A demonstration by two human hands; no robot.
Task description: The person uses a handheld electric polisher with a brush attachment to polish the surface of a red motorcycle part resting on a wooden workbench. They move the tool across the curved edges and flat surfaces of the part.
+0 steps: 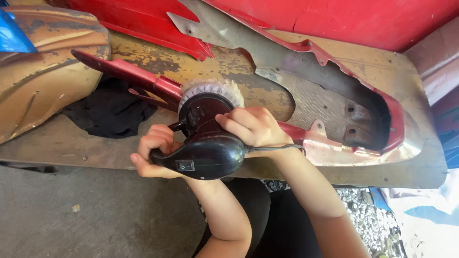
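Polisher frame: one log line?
left hand: on polisher handle | right hand: on its head | pad: on red panel

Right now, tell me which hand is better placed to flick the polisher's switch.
Left, probably. The left hand grips the handle of the black polisher right beside the rocker switch. The right hand sits on top of the body, farther from it, steadying the white pad on the red panel.

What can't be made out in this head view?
- Pad contact with red panel: hidden by polisher.
- Left hand fingertips: wrapped behind the handle.
- Right hand palm: pressed on the polisher.
- Cord end: passes behind the right wrist.
- Black cloth: partly under the panel.
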